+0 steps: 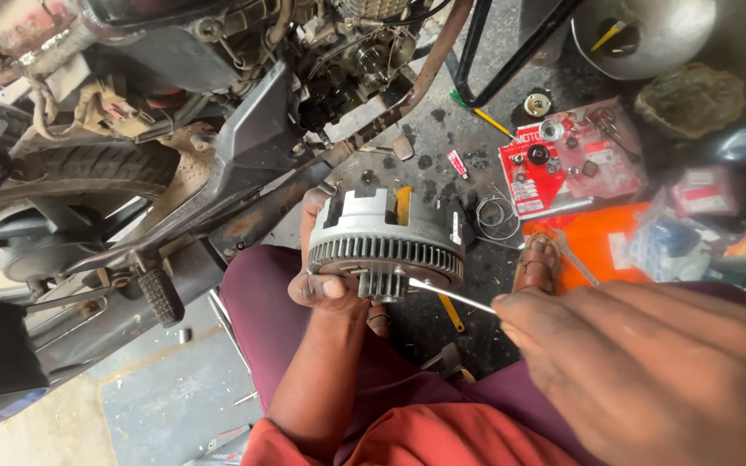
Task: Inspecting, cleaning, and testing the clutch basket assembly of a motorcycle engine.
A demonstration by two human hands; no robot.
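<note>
— What's in the left hand (325,280)?

— A round metal clutch basket (386,237) with a toothed ring gear around its rim and a small pinion at the bottom. The grip is closed around its left side, thumb pressed on the rim, holding it up over the lap, above the dark, oil-stained floor (468,147).

— And the right hand (649,362)?

— Close to the camera, low on the right. Its grip is narrow, pinched on a thin metal pick (451,295) whose tip reaches the basket just beside the pinion.

— What lies around?

— A stripped motorcycle (218,129) fills the left side, its rear tyre (97,168) and footpeg (160,296) showing. On the floor beyond the basket: loose wire spring rings (498,216), a red parts packet (563,160) with small fittings on it, an orange packet (602,242) near a sandalled foot (537,263), and a screwdriver with a yellow handle (452,312) under the basket.

— And the far right corner?

— A metal bowl (649,34), and a crumpled rag (692,99) just below it.
</note>
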